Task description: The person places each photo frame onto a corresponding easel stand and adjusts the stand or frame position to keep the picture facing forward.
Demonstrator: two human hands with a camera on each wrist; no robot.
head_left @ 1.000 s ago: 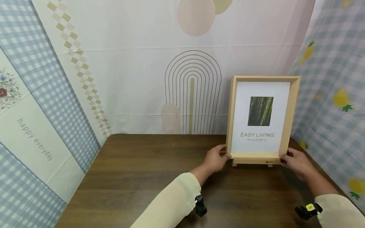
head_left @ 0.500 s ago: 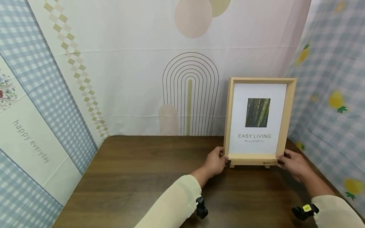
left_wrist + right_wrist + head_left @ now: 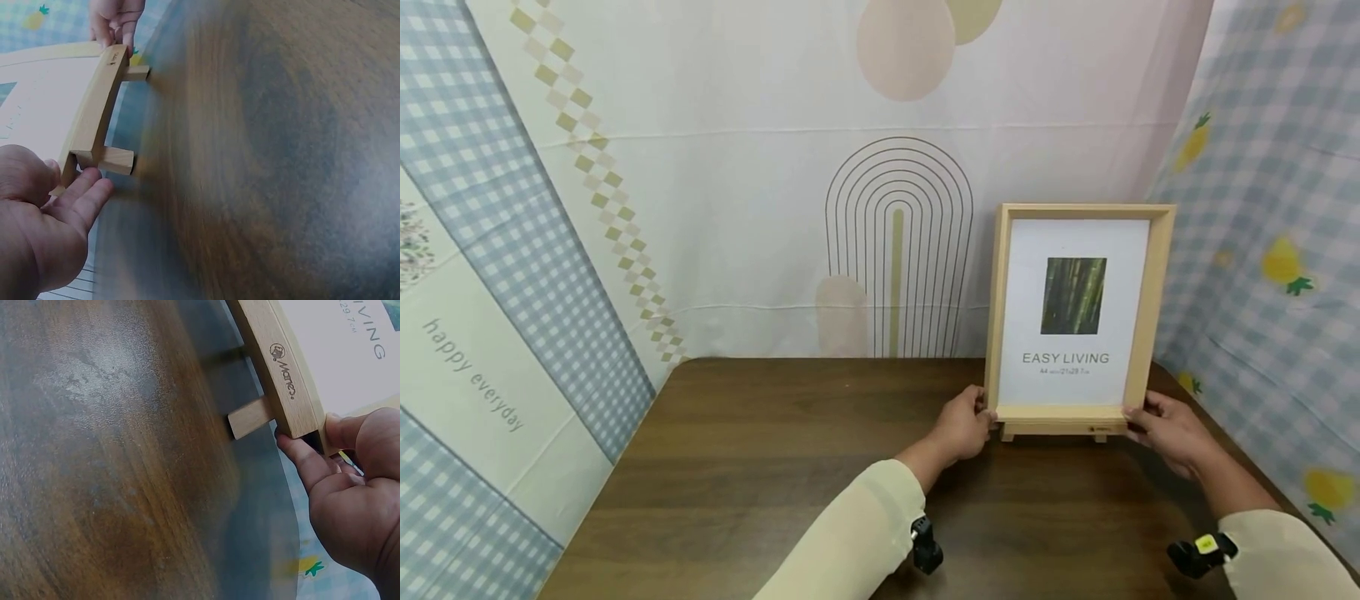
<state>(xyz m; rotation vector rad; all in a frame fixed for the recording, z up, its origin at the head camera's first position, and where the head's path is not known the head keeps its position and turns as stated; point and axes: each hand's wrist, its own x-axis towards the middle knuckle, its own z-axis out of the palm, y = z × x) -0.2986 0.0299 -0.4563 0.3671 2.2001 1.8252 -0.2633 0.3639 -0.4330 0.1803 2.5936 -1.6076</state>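
Observation:
A light wooden picture frame stands upright, leaning back a little, on a small wooden easel at the right of the table. A bamboo picture and the words "EASY LIVING" show on its white insert. At the lower left corner my left hand grips the frame, thumb against its side and fingers by the end of the easel's ledge. My right hand pinches the lower right corner, with the thumb on the frame and a fingertip under the ledge end. Two short easel feet project below the ledge.
The dark brown wooden table reaches back to a pale cloth with printed arches. A checked cloth with yellow fruit prints hangs close on the right. Another checked cloth is on the left.
The head view has turned slightly, so the whole scene sits a little further left in it. Both hands keep their holds at the frame's lower corners.

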